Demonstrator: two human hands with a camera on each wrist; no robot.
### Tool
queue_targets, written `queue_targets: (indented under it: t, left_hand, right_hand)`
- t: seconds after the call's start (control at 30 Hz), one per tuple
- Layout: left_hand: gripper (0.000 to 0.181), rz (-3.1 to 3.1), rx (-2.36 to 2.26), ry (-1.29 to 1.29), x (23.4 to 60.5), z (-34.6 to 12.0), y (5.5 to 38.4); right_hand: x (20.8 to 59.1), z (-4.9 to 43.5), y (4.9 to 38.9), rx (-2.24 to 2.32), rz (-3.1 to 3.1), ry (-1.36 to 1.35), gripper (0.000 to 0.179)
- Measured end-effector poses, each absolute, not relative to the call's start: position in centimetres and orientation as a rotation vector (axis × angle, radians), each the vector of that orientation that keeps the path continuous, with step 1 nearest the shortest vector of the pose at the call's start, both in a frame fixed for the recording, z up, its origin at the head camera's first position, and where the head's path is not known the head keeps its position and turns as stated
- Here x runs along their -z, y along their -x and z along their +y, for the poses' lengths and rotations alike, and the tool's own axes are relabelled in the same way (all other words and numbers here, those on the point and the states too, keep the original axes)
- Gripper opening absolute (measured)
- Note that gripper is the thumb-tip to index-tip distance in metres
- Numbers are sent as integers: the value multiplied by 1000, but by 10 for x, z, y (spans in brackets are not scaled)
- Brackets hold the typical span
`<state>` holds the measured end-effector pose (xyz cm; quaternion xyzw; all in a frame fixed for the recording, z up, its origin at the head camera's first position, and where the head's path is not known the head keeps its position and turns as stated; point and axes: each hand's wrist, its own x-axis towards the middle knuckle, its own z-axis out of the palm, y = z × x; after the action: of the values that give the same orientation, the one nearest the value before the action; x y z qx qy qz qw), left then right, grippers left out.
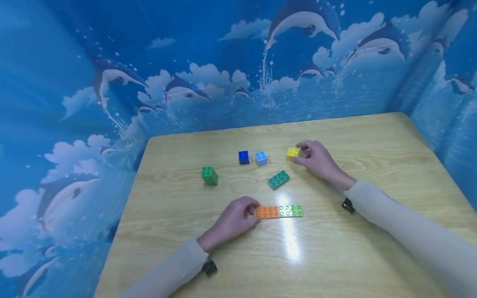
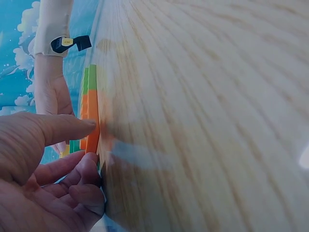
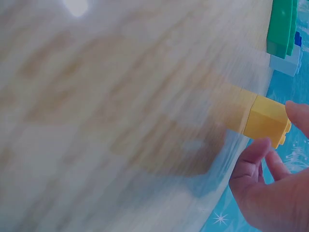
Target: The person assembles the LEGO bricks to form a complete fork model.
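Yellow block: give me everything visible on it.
The yellow block is a small, plain brick with four studs on top, two by two, and smooth sides that look like slightly glossy plastic. It sits upright on the wooden-looking table, studs up, right of the light blue block and farther back than the flat green brick in the head view. The right hand has thumb and fingers curled around it; how firmly they press can't be told.
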<state>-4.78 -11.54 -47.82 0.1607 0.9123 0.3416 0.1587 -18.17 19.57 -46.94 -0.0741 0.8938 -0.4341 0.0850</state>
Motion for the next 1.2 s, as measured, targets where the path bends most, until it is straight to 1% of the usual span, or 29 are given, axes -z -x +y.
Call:
queue_targets:
  t: [0.3,0.57,1.0,1.2]
  left_hand:
    - [41,2600,-994,-421,476,-113,48]
    - [40,2550,-1056,-375,474,-113,49]
    - [37,2344,-1317,-203,475,-121,49]
    - [38,2288,-1376,-146,478,-121,49]
  right_hand:
    - [469,194,186,1298,2614,188,49]
    - [466,196,181,1303,2650,172,47]
    - [454,205,150,1378,2637,228,47]
    - [448,209,130,1444,2602,317,46]
